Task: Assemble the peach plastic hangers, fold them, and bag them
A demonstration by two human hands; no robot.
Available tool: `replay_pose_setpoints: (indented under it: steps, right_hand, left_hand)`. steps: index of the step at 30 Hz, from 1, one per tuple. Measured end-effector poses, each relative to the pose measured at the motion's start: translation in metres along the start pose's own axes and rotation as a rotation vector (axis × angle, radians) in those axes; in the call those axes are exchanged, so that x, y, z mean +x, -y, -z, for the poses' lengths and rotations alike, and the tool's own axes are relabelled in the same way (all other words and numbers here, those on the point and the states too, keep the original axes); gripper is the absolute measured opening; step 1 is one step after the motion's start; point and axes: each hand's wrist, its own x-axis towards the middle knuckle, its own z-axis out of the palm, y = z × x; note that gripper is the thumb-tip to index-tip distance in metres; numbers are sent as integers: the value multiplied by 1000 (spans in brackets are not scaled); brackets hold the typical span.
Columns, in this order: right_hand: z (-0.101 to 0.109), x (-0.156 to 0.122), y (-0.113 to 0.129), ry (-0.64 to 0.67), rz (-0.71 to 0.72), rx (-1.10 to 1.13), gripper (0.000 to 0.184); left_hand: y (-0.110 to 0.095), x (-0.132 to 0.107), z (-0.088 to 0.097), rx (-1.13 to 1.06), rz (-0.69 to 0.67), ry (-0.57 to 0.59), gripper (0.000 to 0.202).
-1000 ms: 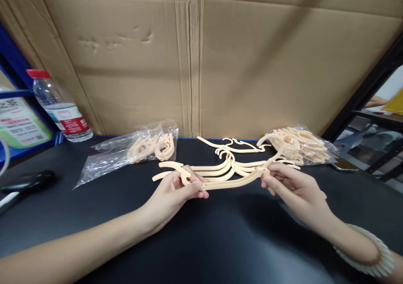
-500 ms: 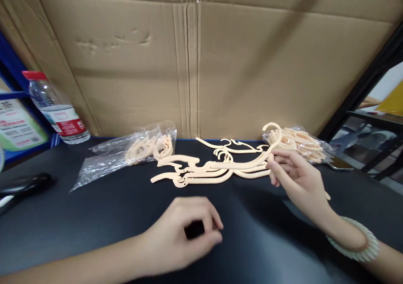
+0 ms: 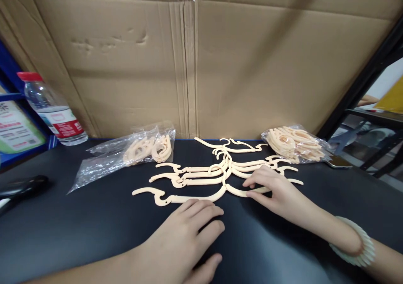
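Observation:
Several cream plastic hangers (image 3: pixel 201 174) lie spread on the black table (image 3: pixel 94 225), the nearest one (image 3: pixel 176 198) flat in front. My right hand (image 3: pixel 273 191) rests with its fingers stretched out over the right arm of that nearest hanger, pressing it down. My left hand (image 3: pixel 189 237) lies flat on the table, fingers extended, its fingertips just short of the hanger's middle and holding nothing. A pale beaded bracelet (image 3: pixel 355 244) circles my right wrist.
A clear bag (image 3: pixel 126 153) with hanger parts lies at the back left, another full bag (image 3: pixel 296 143) at the back right. A water bottle (image 3: pixel 52 111) stands far left, a black object (image 3: pixel 22 187) at the left edge. A cardboard wall (image 3: pixel 195 65) closes the back.
My right hand lowered the raised hanger and laid it flat in front of the pile. My left hand opened from a curl and slid forward towards it.

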Motion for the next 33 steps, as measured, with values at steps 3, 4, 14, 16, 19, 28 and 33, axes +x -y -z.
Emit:
replay_pose_setpoints:
  steps: [3, 4, 14, 16, 19, 28, 33]
  right_hand:
    - [2, 1, 0, 81, -12, -25, 9]
    - [2, 1, -1, 95, -14, -36, 10]
    - [2, 4, -21, 16, -80, -39, 2]
    - [2, 4, -23, -5, -94, -27, 9]
    - [4, 5, -24, -17, -80, -66, 21]
    - [-1, 2, -34, 227, -98, -234, 66]
    - [-1, -2, -37, 275, -128, -242, 63]
  left_hand:
    - [1, -1, 0, -11, 5, -7, 35]
    - [1, -1, -1, -8, 4, -4, 36]
    - [10, -5, -8, 41, 101, -87, 46]
    - [14, -6, -11, 58, 111, -114, 46]
    - [15, -7, -16, 76, 121, -153, 46]
    - [11, -8, -25, 82, 201, -223, 50]
    - [12, -7, -24, 88, 203, -167, 53]
